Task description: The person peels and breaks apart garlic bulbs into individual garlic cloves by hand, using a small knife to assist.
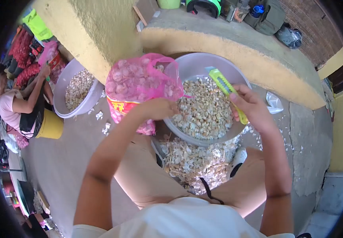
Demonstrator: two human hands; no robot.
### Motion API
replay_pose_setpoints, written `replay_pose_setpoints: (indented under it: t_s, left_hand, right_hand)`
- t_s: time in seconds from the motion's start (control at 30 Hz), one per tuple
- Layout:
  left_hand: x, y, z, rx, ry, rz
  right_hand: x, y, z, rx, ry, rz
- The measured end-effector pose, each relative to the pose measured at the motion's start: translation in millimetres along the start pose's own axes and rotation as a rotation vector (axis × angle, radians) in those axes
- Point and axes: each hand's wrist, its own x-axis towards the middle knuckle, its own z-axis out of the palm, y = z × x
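Note:
In my right hand [254,107] is a bright green box cutter [223,84], its blade end pointing up and left over the basin. My left hand [161,108] is closed at the basin's left rim, beside a pink mesh bag [129,77] full of garlic bulbs; what its fingers hold, if anything, is hidden. The bag stands against the left side of a large grey-lilac basin [219,61]. Loose garlic cloves [203,111] cover the basin's bottom. Between my legs, a heap of garlic skins [199,158] lies on the floor.
At left another person [19,105] sits by a yellow bucket [50,123] and a second basin [94,95] of cloves. A yellow pillar [100,31] and a raised concrete ledge [235,43] stand beyond my basin. A clear plastic bag [274,102] lies at right.

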Motion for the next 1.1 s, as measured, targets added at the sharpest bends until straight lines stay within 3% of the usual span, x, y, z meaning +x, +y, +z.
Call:
replay_pose_setpoints:
  t_s: [0.07,0.13,0.2,0.3,0.5,0.6,0.7,0.8,1.0,1.1]
  left_hand:
    - [17.2,-13.7,-31.5,0.151,-0.048,-0.074]
    - [60.4,-57.2,-46.4,0.342,0.107,0.027]
    - [109.8,-100.8,-53.3,0.16,0.354,0.004]
    - [160.1,-127.7,-50.7,0.248,0.452,-0.173]
    - [215.2,-167.9,-23.5,0.427,0.259,-0.538]
    - [224.1,-181.1,-25.2,0.285,0.655,-0.477]
    - [233.3,-185.7,-19.7,0.694,0.114,-0.469]
    - [249.7,-191.4,5.4,0.804,0.058,-0.371]
    - [245.8,-170.7,12.9,0.947,-0.007,-0.382]
    - [239.0,-182.1,18.5,1.065,0.067,-0.254]
  right_hand:
    - [-4.0,-3.4,-5.4,0.038,0.043,-0.005]
    - [-5.9,28.1,-13.4,0.066,0.071,-0.021]
    - [-11.4,76.0,-25.7,0.074,0.073,0.102]
    - [-14.8,109.7,-39.7,0.003,0.041,0.219]
    - [-15.9,87.8,-58.8,0.006,0.038,0.22]
    - [-11.2,84.5,-61.6,0.093,0.069,0.222]
    - [-7.8,89.6,-61.6,-0.012,0.08,0.229]
    - [-2.2,88.5,-58.5,-0.13,0.062,0.217]
    - [5.6,90.1,-57.1,-0.186,0.034,0.184]
    - [7.4,92.9,-56.4,-0.254,0.037,0.176]
